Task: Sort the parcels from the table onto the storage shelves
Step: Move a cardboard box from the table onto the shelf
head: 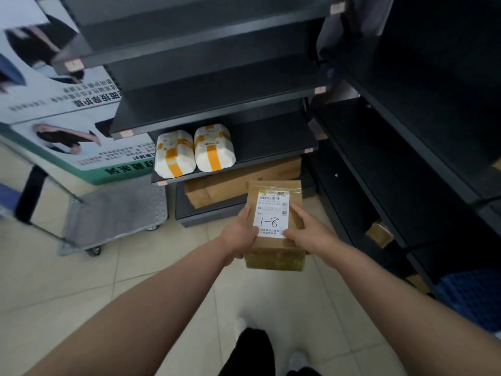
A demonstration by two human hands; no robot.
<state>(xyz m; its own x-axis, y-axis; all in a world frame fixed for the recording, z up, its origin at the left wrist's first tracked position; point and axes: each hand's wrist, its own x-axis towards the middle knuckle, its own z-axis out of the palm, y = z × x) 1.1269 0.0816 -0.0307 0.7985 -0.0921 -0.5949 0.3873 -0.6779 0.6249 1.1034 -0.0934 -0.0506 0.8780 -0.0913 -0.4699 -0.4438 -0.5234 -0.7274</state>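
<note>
Both hands, left (pixel 240 234) and right (pixel 309 234), clasp a brown parcel (pixel 275 226) marked "1-8", held over the floor before the shelves (pixel 217 115). Two white parcels (pixel 193 153) sit on a lower shelf; cardboard (pixel 233 183) beneath is partly hidden.

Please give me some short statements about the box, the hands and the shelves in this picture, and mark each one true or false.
1. Both hands hold the box. True: the left hand and the right hand grip its sides.
2. The label on the box reads "1-8" by hand. True.
3. The box already rests on a shelf. False: it is held in the air above the floor.
4. Three white parcels lie on the shelf. False: two white parcels with orange tape lie there, side by side.
5. The cart carries parcels. False: its platform shows nothing on it.
</note>
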